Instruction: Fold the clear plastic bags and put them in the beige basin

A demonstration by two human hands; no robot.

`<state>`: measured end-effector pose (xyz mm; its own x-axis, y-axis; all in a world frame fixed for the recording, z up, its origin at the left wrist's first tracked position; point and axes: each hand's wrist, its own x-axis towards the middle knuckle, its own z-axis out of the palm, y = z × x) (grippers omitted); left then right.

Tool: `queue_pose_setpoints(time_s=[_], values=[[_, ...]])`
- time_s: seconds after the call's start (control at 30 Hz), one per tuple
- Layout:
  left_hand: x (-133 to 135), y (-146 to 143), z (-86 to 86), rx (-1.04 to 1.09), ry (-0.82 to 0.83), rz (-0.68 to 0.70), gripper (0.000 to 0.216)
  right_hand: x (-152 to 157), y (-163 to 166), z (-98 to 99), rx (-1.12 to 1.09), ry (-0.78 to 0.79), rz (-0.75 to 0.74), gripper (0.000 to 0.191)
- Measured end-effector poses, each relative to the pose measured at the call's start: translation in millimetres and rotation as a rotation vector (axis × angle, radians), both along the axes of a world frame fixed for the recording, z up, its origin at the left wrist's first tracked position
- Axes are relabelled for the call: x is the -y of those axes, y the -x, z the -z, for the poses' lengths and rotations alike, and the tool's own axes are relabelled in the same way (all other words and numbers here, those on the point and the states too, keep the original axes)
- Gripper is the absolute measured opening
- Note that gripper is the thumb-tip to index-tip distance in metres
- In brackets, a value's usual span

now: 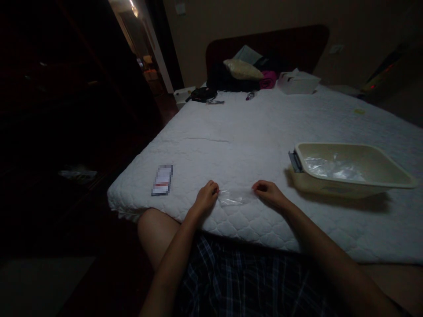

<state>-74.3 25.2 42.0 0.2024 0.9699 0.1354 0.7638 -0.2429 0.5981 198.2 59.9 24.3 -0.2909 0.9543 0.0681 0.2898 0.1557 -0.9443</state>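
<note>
A clear plastic bag (235, 197) is stretched between my two hands, just over the quilted white bedding near the bed's front edge. My left hand (207, 194) pinches its left end with closed fingers. At the opposite end, my right hand (268, 192) pinches the right corner between thumb and fingertips. To the right stands a cream plastic bin (350, 190) with a grey latch (295, 161) on its left side. Inside it lies crinkled clear plastic (333, 166). A blurred-out flat rectangular object (162, 180) rests on the bedding left of my left hand.
At the far end of the white mattress (244, 127) are a pale cushion (243, 69), a magenta roll (268, 80), a white box (298, 82) and a black bag (203, 93). A small yellow item (359, 111) lies far right. The bed's left edge drops to dark floor.
</note>
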Motion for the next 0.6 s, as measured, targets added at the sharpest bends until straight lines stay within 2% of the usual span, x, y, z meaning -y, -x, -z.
queue_pose_setpoints(time_s=[0.13, 0.33, 0.5, 0.6], values=[[4, 1, -4.3, -0.073, 0.022, 0.015, 0.008, 1, -4, 2.8, 0.02, 0.016, -0.001, 0.012], [8, 2, 0.2, -0.223, -0.059, 0.073, 0.014, 0, -4, 1.7, 0.137, -0.081, -0.006, 0.014], [7, 1, 2.9, -0.32, -0.033, 0.095, 0.015, 7, 6, -6.4, 0.394, -0.284, 0.027, 0.017], [7, 1, 1.7, -0.323, -0.018, 0.099, 0.015, 16, 16, -14.4, 0.486, -0.423, 0.103, 0.015]])
